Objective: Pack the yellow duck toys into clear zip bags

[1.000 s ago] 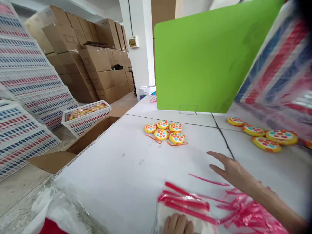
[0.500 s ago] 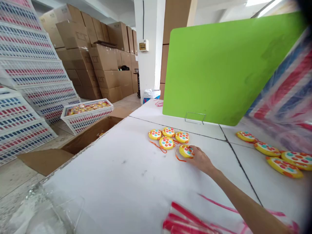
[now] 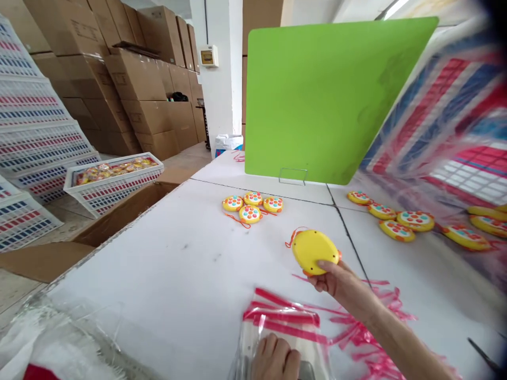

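On the white counter [image 3: 190,274]: everything below lies or is held here.
Right hand [image 3: 340,282]: fingers curled around the lower edge of a round yellow toy [image 3: 315,250], lifting it clear of the surface with its plain back facing the camera.
Toy cord: a thin orange loop [image 3: 292,238] hangs from the upper left of the held toy.
Left hand [image 3: 275,359]: pressed flat, knuckles up, on a clear bag [image 3: 277,338] at the near edge; it pins the bag rather than pinching it.
Bag: its mouth has a red seal strip [image 3: 283,315] and points away from the person; the held toy is just beyond it, to the right.
More bags: a loose heap of red-striped bags [image 3: 368,338] lies under the right forearm.
Four toys [image 3: 252,205]: a small cluster, button faces up, further back near the middle, well apart from the hands.
Toy row [image 3: 390,219]: several more along the right side.
Green board [image 3: 328,100]: stands upright at the far side, in a clear holder.
Crate [image 3: 113,177]: a white crate filled with toys, left of the counter, resting on an open carton [image 3: 119,219].
Background: stacked brown cartons [image 3: 134,79] and stacked white crates [image 3: 35,132].
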{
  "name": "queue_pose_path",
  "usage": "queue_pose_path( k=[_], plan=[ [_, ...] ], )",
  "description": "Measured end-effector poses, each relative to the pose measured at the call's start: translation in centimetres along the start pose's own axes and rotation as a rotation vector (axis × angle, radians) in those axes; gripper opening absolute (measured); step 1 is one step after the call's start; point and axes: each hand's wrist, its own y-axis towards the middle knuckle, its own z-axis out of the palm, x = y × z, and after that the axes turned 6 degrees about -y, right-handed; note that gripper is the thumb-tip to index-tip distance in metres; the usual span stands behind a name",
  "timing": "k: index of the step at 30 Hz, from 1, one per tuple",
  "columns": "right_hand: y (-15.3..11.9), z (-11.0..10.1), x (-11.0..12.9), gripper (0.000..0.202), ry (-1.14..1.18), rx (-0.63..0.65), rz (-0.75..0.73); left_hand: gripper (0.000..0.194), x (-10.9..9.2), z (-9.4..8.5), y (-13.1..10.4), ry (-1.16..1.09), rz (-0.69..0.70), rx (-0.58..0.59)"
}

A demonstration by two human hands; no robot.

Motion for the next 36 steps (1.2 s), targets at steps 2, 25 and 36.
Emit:
queue_pose_path(
  k=[2, 25, 36],
  plan=[
    [-1.7, 0.1, -0.3, 0.034, -0.063, -0.014, -0.014, 0.025, -0.2, -0.9, 0.6, -0.044, -0.034, 0.075],
    [-10.1, 4.0, -2.5, 0.050, -0.620, -0.025, -0.130, 0.019, -0.7, -6.7, 12.0, -0.596, -0.629, 0.299],
    [-10.3, 2.4, -4.2, 0.058, -0.592, -0.210, -0.073, 0.025, -1.8, -7.0, 3.8, -0.016, -0.194, 0.690]
  ],
)
